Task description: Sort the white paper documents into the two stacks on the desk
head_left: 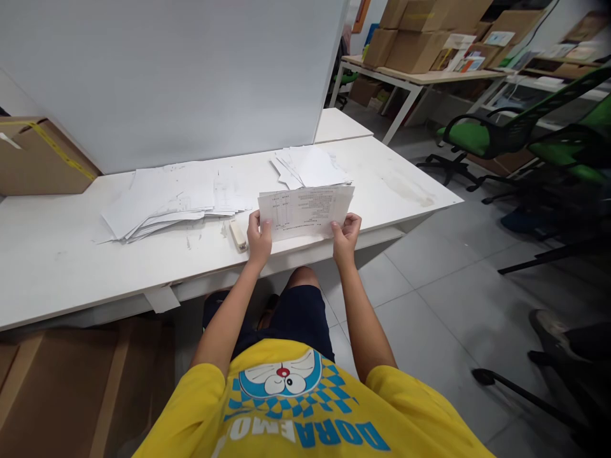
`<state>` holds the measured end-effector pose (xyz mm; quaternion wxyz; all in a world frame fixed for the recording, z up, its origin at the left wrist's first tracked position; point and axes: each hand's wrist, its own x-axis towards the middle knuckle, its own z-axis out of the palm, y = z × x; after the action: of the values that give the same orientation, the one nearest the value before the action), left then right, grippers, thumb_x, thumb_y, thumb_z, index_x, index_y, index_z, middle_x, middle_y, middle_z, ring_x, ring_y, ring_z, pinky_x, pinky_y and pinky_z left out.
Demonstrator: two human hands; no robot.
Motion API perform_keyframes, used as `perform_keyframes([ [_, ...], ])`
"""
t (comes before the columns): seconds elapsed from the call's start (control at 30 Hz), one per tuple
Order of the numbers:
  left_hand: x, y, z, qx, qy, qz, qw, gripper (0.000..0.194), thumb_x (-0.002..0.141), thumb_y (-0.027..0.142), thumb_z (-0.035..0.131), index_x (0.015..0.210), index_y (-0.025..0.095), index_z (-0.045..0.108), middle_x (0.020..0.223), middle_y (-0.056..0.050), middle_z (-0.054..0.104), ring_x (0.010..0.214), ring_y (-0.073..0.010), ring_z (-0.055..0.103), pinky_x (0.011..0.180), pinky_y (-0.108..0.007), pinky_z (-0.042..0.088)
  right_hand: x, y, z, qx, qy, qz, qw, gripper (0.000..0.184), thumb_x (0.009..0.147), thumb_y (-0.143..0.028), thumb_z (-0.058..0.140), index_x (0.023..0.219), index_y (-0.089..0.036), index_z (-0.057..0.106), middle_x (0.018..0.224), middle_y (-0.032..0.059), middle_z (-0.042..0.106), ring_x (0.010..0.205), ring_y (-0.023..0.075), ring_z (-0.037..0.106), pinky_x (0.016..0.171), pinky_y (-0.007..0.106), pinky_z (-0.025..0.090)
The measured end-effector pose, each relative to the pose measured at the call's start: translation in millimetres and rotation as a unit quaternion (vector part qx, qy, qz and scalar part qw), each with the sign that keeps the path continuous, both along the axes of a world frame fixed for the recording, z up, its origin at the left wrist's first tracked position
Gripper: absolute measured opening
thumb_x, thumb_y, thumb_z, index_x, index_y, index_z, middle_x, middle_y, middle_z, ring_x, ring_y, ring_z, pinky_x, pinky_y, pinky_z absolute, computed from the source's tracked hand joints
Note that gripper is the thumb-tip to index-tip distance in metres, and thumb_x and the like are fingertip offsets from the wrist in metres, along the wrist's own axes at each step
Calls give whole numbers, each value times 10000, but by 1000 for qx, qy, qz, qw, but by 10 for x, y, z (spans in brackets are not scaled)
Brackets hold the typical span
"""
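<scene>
Printed paper sheets (pixel 305 213) are held up between my two hands at the front edge of the white table. My left hand (pixel 259 240) grips their left side, thumb on the near face. On the right side, my right hand (pixel 345 238) pinches them the same way. How many sheets there are, I cannot tell. Just left of my left hand lies a cream-coloured stapler (pixel 237 236). A loose pile of white papers (pixel 312 166) sits directly behind the held sheets, and a wider spread of papers (pixel 174 200) covers the table farther left.
A white panel (pixel 191 76) rises along the table's back edge. One cardboard box (pixel 45 156) stands at the far left; another open carton (pixel 57 388) is below the table. Green office chairs (pixel 482 137) and a second table (pixel 429 77) with boxes are at the right.
</scene>
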<state>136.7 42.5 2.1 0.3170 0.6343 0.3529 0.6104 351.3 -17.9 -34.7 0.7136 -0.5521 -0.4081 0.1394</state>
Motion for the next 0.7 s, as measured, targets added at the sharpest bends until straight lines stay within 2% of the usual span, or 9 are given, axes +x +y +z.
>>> perform_keyframes([
  [0.13,-6,-31,-4,13,-3,8,1000,407,932,611,491,987,209,527,905,-50,601,863,-194,600,813,-318,486,-67,-72,-49,5,6,-30,1000,446,799,-568,564,1056,-276,345,1028,55,486,1030,222,558,963,407,457],
  [0.27,-13,-45,-13,15,-7,10,1000,401,935,607,496,981,210,528,887,-44,585,836,-190,577,781,-309,474,-192,-155,-63,-9,10,-99,995,313,849,-530,495,969,-268,373,994,55,490,964,210,548,919,386,465],
  [0.4,-12,-47,-21,4,-2,19,1000,380,949,593,477,922,216,515,838,-24,555,800,-179,554,763,-295,458,-207,-258,69,-19,-61,-120,991,208,874,-457,491,905,-257,440,1031,63,534,1035,221,541,948,399,444],
  [0.47,-8,-45,-24,0,-5,24,1000,380,947,593,482,922,215,513,827,-18,546,790,-176,548,754,-291,452,-170,-306,177,-25,-94,-134,986,185,862,-429,526,872,-251,473,971,48,537,996,222,540,921,391,445],
  [0.6,3,-47,-25,-2,-4,35,999,362,949,577,495,934,216,515,827,-17,545,786,-175,548,754,-291,448,-83,-356,347,-41,-49,-101,993,206,849,-439,562,866,-248,486,798,-3,493,734,170,500,721,318,452],
  [0.7,10,-57,-25,6,4,37,999,352,956,567,489,929,217,518,818,-17,547,773,-173,549,745,-287,447,-17,-350,383,-51,4,-54,997,224,834,-439,579,887,-253,466,746,-25,493,651,149,480,635,288,433],
])
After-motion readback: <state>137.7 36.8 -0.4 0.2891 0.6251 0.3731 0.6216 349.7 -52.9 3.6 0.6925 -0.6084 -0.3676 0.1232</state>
